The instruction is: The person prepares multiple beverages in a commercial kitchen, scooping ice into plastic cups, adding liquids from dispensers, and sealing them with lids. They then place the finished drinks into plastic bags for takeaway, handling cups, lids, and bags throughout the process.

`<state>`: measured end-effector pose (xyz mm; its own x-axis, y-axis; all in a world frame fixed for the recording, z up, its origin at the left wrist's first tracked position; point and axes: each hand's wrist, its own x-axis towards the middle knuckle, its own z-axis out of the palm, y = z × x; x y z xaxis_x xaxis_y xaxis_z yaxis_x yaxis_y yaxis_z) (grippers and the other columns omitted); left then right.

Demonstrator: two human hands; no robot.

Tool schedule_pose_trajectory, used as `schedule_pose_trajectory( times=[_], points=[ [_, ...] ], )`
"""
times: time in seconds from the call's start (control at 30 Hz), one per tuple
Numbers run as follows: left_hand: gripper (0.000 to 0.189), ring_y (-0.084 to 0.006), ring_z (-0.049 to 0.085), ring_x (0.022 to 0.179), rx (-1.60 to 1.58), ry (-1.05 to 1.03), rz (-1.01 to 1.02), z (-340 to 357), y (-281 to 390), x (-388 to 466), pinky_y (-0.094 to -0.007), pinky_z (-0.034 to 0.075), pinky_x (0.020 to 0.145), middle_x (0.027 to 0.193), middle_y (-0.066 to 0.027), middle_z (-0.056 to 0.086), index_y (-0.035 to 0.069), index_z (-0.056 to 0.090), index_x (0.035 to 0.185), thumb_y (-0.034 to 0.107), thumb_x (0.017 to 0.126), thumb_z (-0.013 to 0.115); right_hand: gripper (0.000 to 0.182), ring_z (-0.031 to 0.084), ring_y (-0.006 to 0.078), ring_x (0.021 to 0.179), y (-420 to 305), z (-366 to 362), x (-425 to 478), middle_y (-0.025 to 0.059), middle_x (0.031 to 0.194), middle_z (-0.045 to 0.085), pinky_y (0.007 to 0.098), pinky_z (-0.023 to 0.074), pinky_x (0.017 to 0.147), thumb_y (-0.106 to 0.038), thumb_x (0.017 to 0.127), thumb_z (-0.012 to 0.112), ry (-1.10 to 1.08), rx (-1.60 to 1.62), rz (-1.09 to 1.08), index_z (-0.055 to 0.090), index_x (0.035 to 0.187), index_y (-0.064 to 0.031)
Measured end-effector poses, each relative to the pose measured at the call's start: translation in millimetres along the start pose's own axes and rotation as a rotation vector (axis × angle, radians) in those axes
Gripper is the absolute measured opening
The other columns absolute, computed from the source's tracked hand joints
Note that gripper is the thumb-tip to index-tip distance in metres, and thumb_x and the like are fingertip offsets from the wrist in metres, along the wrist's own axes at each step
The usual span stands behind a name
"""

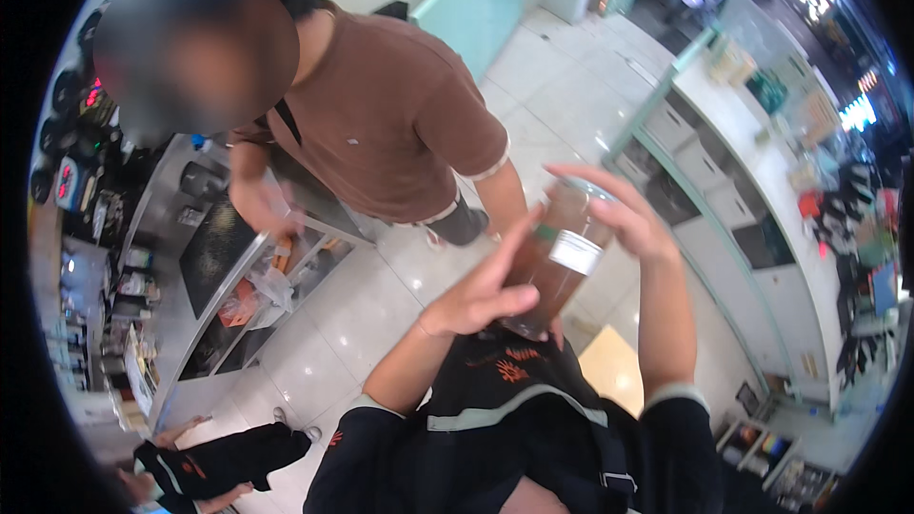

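Observation:
A tall clear shaker or jar (pixel 553 264) of brownish-red liquid, with a white label and a rounded lid, is tilted in front of my chest. My left hand (pixel 485 285) grips its lower part, the thumb lying across the side near the base. My right hand (pixel 632 214) is closed about its upper end, with the thumb near the lid's edge. Part of the base is hidden against my black apron (pixel 514 371).
A person in a brown shirt (pixel 385 114) stands close in front, beside a metal counter (pixel 235 264) on the left. Another person in black (pixel 228 460) is at lower left. A long white counter (pixel 771 178) with drawers curves along the right, over a tiled floor (pixel 343 314).

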<state>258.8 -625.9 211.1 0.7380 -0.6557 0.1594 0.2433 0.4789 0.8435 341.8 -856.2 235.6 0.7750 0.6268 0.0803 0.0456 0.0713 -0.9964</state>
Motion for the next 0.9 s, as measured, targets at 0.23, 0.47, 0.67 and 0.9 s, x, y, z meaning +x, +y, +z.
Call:
schedule_pose_trajectory(
  times=[0.23, 0.47, 0.67, 0.9],
  points=[
    [0.063, -0.0163, 0.067, 0.070, 0.351, 0.079, -0.297, 1.6, -57.9, 79.0, -0.0271, 0.055, 0.066, 0.119, -0.0142, 0.056, 0.007, 0.034, 0.144, 0.013, 0.090, 0.065, 0.063, 0.056, 0.0312, 0.119, 169.5, -0.4, -94.3, 0.0151, 0.132, 0.055, 0.0454, 0.0453, 0.101, -0.047, 0.094, 0.043, 0.546, 1.177, 0.167, 0.039, 0.143, -0.0074],
    [0.044, -0.0235, 0.057, 0.115, -0.104, 0.313, -0.442, -72.0, -160.0, 153.0, -0.0444, 0.054, 0.090, 0.135, -0.0118, 0.047, 0.011, 0.040, 0.140, 0.034, 0.102, 0.040, 0.050, 0.055, 0.0289, 0.119, 135.8, -108.2, -97.9, 0.0148, 0.128, 0.057, 0.0429, 0.0453, 0.098, -0.032, 0.093, 0.054, 0.862, 0.358, 0.168, 0.048, 0.137, -0.0085],
    [0.045, -0.0240, 0.054, 0.123, -0.565, 0.399, -0.461, -135.4, -248.8, 228.6, -0.0404, 0.048, 0.100, 0.136, -0.0109, 0.054, 0.008, 0.045, 0.137, 0.036, 0.103, 0.037, 0.064, 0.052, 0.0389, 0.109, 70.3, -135.8, 2.1, 0.0192, 0.119, 0.051, 0.0442, 0.0480, 0.090, -0.027, 0.067, 0.079, 0.322, -1.096, 0.006, 0.058, 0.126, -0.0119],
    [0.047, -0.0185, 0.063, 0.077, 0.368, 0.628, -0.712, -165.1, -297.4, 318.6, -0.0365, 0.048, 0.062, 0.086, -0.0047, 0.067, 0.007, 0.070, 0.098, 0.051, 0.083, 0.060, 0.072, 0.050, 0.0402, 0.111, 195.1, -258.3, -7.3, 0.0224, 0.117, 0.047, 0.0469, 0.0430, 0.094, -0.025, 0.065, 0.081, 0.200, -0.964, 0.194, 0.047, 0.125, -0.0053]
  ],
)
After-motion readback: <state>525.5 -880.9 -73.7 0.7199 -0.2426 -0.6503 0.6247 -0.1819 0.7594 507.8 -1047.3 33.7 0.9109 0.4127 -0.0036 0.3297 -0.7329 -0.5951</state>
